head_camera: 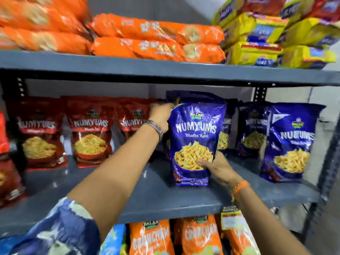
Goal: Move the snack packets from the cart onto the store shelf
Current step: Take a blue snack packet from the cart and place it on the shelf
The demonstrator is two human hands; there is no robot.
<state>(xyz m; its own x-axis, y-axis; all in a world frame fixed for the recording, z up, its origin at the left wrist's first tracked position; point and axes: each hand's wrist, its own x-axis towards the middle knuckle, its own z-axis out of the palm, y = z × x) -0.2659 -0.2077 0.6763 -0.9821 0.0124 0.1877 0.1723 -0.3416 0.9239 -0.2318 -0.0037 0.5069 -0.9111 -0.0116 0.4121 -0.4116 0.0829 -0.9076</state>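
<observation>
A blue Numyums snack packet [195, 137] stands upright on the grey middle shelf [147, 196], near its front edge. My left hand [161, 115] grips its top left corner. My right hand [215, 166] clasps its lower right side, fingers across the printed bowl. More blue Numyums packets [288, 142] stand to the right and behind. Red Numyums packets [90, 131] stand in a row to the left. The cart is out of view.
Orange packets [156, 41] and yellow packs [266, 39] lie stacked on the upper shelf. Orange Crunchem bags [198, 236] fill the shelf below. A slotted metal upright [327, 162] runs down the right side. Bare shelf surface lies between the red row and the held packet.
</observation>
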